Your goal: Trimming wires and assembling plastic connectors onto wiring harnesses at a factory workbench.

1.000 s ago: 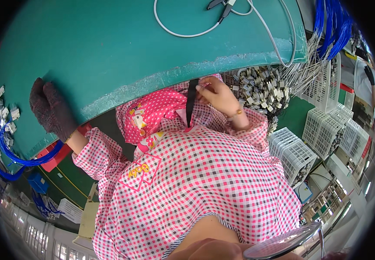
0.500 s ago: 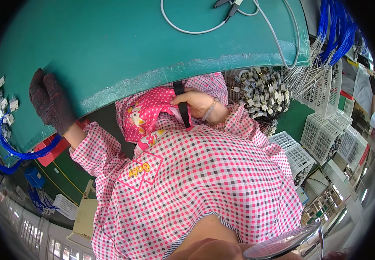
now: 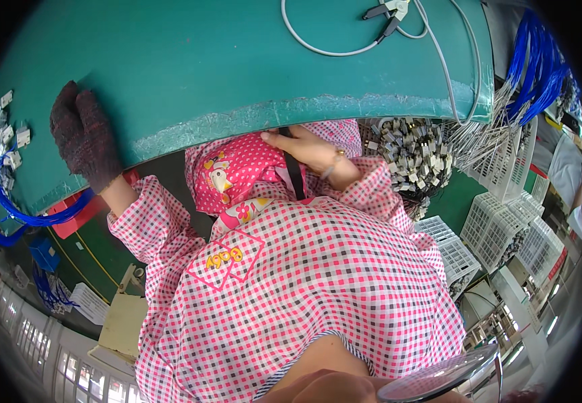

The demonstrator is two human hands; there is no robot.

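My left hand (image 3: 89, 141), in a dark knitted glove, lies on the green tabletop (image 3: 190, 74) at the left. Its fingers are stretched out, and nothing shows in it. My bare right hand (image 3: 310, 149) is low at my lap, close under the table's near edge. It rests over a pink cloth with white dots (image 3: 251, 161) and a cartoon print, beside a black strap (image 3: 295, 176). The thumb stretches over the cloth, apart from the index finger; the other fingertips are partly hidden by the table edge.
A grey cable with black clips (image 3: 388, 27) lies on the far table. Blue wires with white connectors (image 3: 9, 158) lie at the left edge. Many connectors (image 3: 415, 154) hang at the right, near blue wire bundles (image 3: 533, 64) and white plastic baskets (image 3: 496, 221).
My right hand has shifted up toward the table edge, its thumb over the dotted cloth. The gloved left hand stays on the table. The whole view has shifted slightly.
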